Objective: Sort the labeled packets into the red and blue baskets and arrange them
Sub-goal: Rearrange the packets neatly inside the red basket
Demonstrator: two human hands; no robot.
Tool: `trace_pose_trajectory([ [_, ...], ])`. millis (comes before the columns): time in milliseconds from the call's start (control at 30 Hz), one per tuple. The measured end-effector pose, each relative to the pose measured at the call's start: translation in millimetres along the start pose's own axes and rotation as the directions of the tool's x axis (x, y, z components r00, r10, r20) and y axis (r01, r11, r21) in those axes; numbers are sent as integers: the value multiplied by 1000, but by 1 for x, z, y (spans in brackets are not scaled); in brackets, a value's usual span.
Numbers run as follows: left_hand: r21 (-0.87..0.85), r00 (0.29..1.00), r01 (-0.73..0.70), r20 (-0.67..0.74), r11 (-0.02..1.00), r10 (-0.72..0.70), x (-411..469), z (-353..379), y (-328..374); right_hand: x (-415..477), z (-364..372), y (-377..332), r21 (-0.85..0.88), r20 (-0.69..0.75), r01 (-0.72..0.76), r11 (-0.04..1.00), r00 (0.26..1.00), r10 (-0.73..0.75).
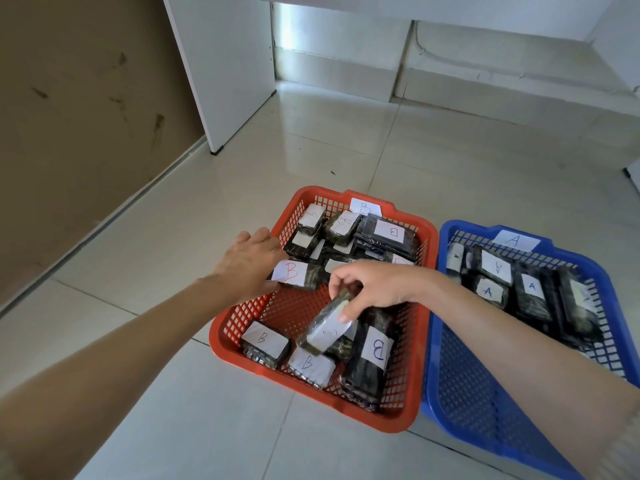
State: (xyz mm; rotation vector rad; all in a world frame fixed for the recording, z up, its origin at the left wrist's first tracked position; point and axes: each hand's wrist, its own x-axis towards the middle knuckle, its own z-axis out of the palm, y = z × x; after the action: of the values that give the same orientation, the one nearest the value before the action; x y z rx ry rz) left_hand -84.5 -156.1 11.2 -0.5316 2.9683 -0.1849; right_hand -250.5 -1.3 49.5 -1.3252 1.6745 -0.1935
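A red basket (412,415) tagged B sits on the floor with several dark packets labelled B inside. To its right stands a blue basket (450,407) tagged A, with several packets labelled A (531,287) at its far end. My left hand (247,263) grips a packet with a red B label (298,273) over the red basket's left side. My right hand (375,284) pinches a tilted dark packet (327,329) with a white label above the basket's middle. Three B packets (372,353) lie along the near edge.
The baskets stand side by side on pale glossy floor tiles (173,237). A brown wall (69,116) runs along the left, and a white cabinet panel (225,64) stands behind. A white wall base lies at the back.
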Motion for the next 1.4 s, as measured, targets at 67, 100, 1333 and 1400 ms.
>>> trace_pose_trajectory([
  [67,0,1000,4,9,1000,-4,0,0,0,-6,-12,1,112,-47,-2,994,999,7],
  [100,5,1000,3,13,1000,-4,0,0,0,-10,-19,2,165,-90,0,986,996,15],
  [1333,-195,937,-89,-348,977,16,63,28,81,-6,-35,65,602,-756,336,724,531,382],
  [1400,-221,933,-111,-359,969,25,63,28,80,-7,-33,65,605,-755,350,715,537,376],
])
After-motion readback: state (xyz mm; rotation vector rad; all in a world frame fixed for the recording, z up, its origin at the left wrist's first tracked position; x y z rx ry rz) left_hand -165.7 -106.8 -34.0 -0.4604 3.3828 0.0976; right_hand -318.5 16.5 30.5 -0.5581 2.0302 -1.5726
